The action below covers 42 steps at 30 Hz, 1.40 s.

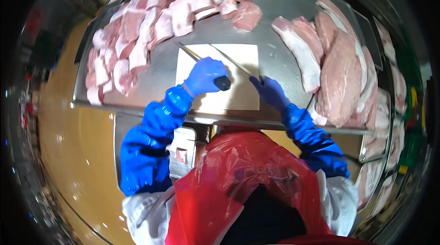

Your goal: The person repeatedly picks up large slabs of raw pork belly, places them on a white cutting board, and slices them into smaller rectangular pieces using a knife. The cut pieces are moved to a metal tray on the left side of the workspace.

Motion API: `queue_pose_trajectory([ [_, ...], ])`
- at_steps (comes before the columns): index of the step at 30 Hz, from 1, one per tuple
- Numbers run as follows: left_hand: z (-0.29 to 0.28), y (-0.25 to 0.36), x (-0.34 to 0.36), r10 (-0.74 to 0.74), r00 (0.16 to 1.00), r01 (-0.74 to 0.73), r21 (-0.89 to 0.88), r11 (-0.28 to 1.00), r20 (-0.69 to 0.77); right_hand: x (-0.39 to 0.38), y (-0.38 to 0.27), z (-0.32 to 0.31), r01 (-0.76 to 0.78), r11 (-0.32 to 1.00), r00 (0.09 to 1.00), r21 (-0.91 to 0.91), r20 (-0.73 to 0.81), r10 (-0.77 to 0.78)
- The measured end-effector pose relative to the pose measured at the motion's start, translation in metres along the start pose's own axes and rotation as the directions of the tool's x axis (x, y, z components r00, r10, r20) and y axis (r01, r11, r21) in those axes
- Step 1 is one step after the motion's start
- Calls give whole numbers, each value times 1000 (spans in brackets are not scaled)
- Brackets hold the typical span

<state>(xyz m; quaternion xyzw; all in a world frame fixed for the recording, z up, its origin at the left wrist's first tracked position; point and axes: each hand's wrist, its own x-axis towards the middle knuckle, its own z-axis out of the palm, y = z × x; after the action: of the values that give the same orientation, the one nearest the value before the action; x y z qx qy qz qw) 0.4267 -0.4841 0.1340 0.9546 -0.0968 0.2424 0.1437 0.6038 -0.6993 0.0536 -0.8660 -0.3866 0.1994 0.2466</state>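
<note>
My left hand [206,77], in a blue glove, is closed around a sharpening steel [222,83]. Its black handle end sticks out toward me, and the dark rod points up and left. In my gloved right hand [270,92] is a knife [233,61], gripped by its handle, most of which the fingers hide. The narrow blade slants up and left, apart from the steel. Both tools are over a white cutting board [247,100] lying on a metal table [160,75].
Cut chunks of pale pink meat [133,27] are heaped along the table's left and far side. Large uncut meat slabs [341,77] lie at the right. Further right stand trays of more meat [378,119]. Below the table's near edge is a metal container [183,148].
</note>
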Motion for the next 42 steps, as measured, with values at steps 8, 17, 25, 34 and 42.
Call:
queue_pose_trajectory([
  [8, 81, -27, -82, -390, 857, 434, -66, 898, 337, 49, 4, 87, 38, 999, 956, -9, -289, -39],
  [17, 36, -29, -6, -823, 565, 779, 361, 513, -48, -22, -127, 2, 650, 760, 684, -5, -432, -588],
  [25, 40, -32, 24, -730, 680, 670, 468, 577, -74, -16, -172, -2, 638, 727, 646, -256, -337, -685],
  [34, 33, -32, 36, -723, 672, 712, -408, 571, 162, -18, -169, 12, 862, 472, 507, 186, -297, -809],
  [42, 7, -13, 93, -925, 286, -388, -852, -351, 250, -9, -159, -2, 816, 558, 534, 150, -563, -631],
])
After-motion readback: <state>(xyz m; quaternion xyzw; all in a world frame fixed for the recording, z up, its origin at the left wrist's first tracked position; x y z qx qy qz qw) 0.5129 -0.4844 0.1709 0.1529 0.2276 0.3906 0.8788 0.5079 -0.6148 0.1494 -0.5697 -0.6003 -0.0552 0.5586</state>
